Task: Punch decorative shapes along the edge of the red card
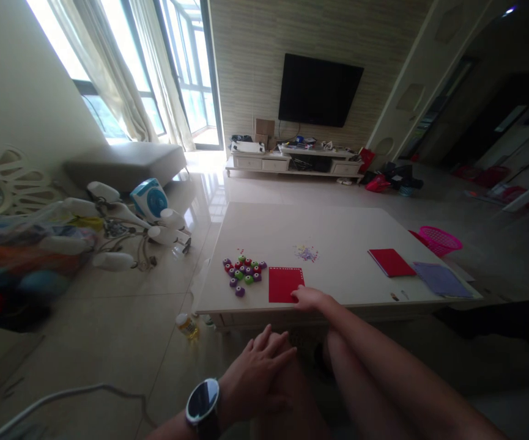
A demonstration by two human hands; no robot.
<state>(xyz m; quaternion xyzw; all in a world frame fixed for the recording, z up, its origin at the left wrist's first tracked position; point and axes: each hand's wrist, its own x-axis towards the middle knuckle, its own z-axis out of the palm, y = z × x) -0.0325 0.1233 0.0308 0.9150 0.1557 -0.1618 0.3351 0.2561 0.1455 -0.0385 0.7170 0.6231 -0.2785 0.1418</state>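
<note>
Indoors, the right hand (307, 297) touches square red paper (283, 287) (grip unclear), left hand (255, 376) spread open. Tugging might tear the punched-looking edge (286, 268).

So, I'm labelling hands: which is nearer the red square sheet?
Right: the right hand touches the red square sheet at its near right corner; the left hand rests apart, on a leg.

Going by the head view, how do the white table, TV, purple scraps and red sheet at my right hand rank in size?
1. White table
2. TV
3. Red sheet at your right hand
4. Purple scraps, taken as one patch
</note>
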